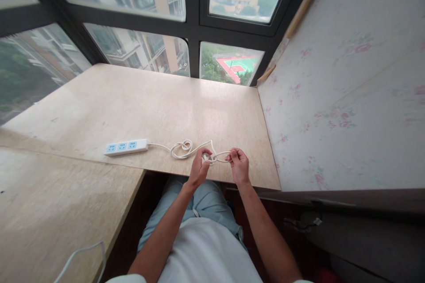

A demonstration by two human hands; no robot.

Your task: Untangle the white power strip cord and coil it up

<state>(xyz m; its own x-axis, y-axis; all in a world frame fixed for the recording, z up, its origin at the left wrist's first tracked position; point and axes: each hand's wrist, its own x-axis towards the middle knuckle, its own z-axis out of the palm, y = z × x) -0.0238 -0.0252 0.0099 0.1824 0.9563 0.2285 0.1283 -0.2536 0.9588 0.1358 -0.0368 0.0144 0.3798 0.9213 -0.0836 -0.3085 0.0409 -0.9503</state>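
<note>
A white power strip (126,146) with blue sockets lies on the pale wooden sill (149,106), left of my hands. Its white cord (182,148) runs right in loose tangled loops. My left hand (199,169) is closed on the cord near the sill's front edge. My right hand (239,166) pinches a loop of the same cord a little to the right. A short stretch of cord spans between the two hands, with what looks like a knot at my left fingertips.
Dark-framed windows (192,31) stand behind the sill. A floral-papered wall (345,97) closes the right side. A second wooden surface (49,212) lies lower left with another white cable (83,254) at its near edge. My lap is below the sill.
</note>
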